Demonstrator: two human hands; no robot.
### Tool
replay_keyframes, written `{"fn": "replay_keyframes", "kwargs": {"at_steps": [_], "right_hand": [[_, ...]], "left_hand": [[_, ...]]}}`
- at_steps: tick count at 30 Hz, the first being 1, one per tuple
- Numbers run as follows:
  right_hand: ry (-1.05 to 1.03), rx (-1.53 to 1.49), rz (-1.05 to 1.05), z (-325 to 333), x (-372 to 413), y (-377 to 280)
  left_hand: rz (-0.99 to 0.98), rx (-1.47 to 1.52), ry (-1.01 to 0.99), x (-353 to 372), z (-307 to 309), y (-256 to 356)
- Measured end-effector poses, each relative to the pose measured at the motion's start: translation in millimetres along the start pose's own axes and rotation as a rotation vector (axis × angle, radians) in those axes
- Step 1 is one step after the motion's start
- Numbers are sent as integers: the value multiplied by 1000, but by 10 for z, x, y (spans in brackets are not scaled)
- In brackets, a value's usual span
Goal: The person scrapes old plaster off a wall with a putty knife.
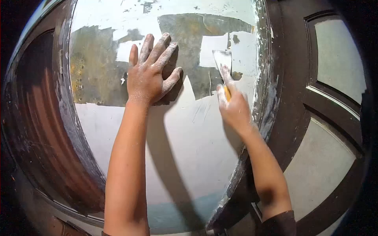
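My left hand (149, 74) lies against a wall panel (185, 145), fingers spread and dusted with white powder. Beneath it is a bare grey-brown patch (94, 63) where the white coating is gone. My right hand (234, 102) grips a scraper (223, 59) by its yellow handle, the index finger stretched along the metal blade. The blade's wide edge points up and meets the white coating (244, 47) near the panel's right side. White dust covers the right fingertips too.
A dark wooden frame with pale panes (338, 55) stands to the right. On the left is a dark brown wooden panel (47, 129). Flaking, white-smeared edges (262, 67) border the wall panel. Shadows of my arms fall across the white lower part.
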State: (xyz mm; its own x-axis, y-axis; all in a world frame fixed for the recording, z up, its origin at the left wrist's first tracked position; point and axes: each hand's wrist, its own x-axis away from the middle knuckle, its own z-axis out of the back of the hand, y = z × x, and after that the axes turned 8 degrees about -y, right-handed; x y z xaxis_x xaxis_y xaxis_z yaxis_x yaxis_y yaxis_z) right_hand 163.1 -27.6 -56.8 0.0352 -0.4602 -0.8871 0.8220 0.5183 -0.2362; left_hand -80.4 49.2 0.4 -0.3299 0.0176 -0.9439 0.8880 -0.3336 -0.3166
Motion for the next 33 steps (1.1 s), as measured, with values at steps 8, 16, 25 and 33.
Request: {"fn": "replay_keyframes", "kwargs": {"at_steps": [8, 16, 25, 33], "right_hand": [[-6, 73, -11, 39, -181, -33], [-102, 108, -112, -162, 207, -115], [-37, 141, -145, -105, 24, -249], [-79, 158, -151, -58, -134, -365]], "left_hand": [[-10, 43, 18, -4, 26, 10], [-13, 30, -31, 2, 2, -45], [7, 61, -29, 90, -10, 14], [26, 76, -14, 119, -14, 41]]}}
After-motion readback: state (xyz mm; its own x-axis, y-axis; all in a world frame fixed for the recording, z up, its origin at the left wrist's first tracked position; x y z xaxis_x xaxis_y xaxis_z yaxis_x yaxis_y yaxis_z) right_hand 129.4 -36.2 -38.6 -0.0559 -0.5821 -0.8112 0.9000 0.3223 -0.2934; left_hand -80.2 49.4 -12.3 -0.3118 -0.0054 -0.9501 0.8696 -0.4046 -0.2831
